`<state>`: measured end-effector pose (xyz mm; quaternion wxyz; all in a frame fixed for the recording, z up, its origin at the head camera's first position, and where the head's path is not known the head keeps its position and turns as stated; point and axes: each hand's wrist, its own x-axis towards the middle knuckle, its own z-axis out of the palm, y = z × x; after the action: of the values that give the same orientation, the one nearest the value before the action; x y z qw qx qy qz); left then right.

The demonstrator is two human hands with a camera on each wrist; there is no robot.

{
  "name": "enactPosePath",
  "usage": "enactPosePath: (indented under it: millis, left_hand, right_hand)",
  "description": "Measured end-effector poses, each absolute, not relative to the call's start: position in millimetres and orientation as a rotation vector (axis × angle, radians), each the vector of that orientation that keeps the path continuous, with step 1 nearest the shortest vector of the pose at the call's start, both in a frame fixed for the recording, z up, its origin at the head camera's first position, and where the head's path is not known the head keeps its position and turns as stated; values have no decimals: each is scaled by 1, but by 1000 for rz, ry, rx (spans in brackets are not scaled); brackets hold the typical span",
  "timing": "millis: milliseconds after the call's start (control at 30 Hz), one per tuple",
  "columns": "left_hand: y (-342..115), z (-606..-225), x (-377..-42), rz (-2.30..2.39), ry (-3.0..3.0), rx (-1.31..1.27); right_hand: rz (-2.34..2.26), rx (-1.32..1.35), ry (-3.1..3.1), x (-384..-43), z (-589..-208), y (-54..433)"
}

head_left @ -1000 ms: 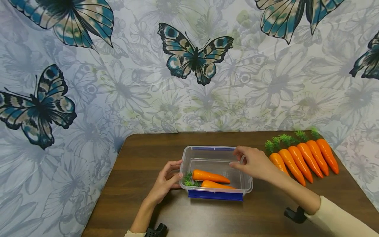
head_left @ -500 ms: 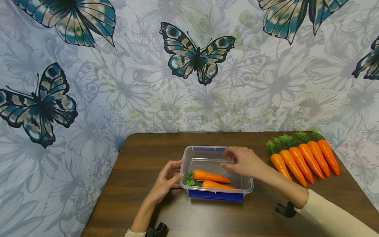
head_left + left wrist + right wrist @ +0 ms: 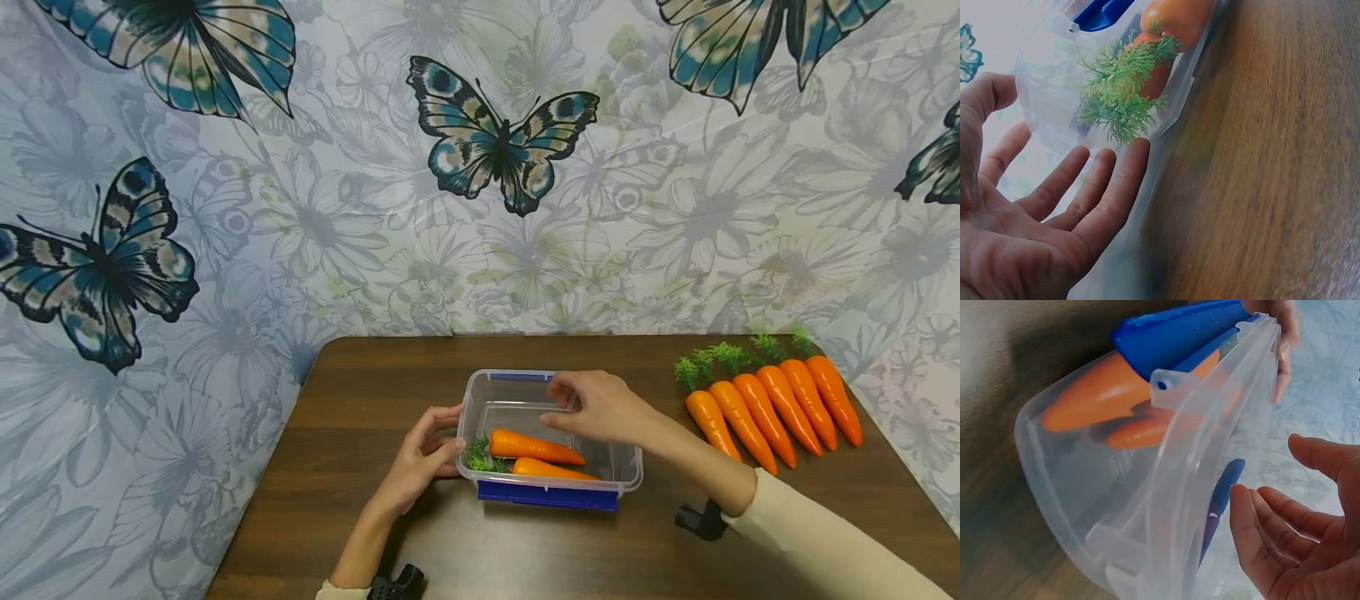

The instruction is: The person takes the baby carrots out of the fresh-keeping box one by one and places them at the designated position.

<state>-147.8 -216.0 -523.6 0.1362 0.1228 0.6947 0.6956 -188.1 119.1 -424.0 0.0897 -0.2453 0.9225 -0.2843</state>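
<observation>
A clear plastic food container [image 3: 600,462] with blue clips stands lidless on the table. Two orange carrots [image 3: 536,447] with green leafy tops [image 3: 1119,94] lie inside along its near side, tops to the left. My left hand [image 3: 420,458] touches the outside of the container's left wall, its fingertips spread against the plastic and its thumb by the rim. Over the container's right half hovers my right hand [image 3: 600,408], fingers loosely bent, thumb apart from them. In the right wrist view nothing lies between its fingers [image 3: 1247,531].
A row of several carrots [image 3: 772,408] with green tops lies on the right of the brown wooden table [image 3: 360,392]. Behind the table hangs a butterfly-patterned cloth [image 3: 337,208]. A dark wrist device [image 3: 701,521] sits on the right forearm.
My right hand has moved left over the container, away from the row of carrots. The left hand and the container have stayed in place.
</observation>
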Motion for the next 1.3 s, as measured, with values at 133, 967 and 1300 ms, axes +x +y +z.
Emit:
enactPosePath:
  millis: [133, 967, 1300]
  left_hand:
    - [-217, -525, -148, 2017, 2005, 363]
    - [-219, -525, -150, 2027, 2008, 379]
    - [-217, -527, -150, 2024, 1998, 368]
  right_hand:
    - [-864, -748, 2707, -191, -424, 114]
    - [-788, -867, 2480, -213, -434, 80]
    - [-669, -800, 2366, -218, -442, 66]
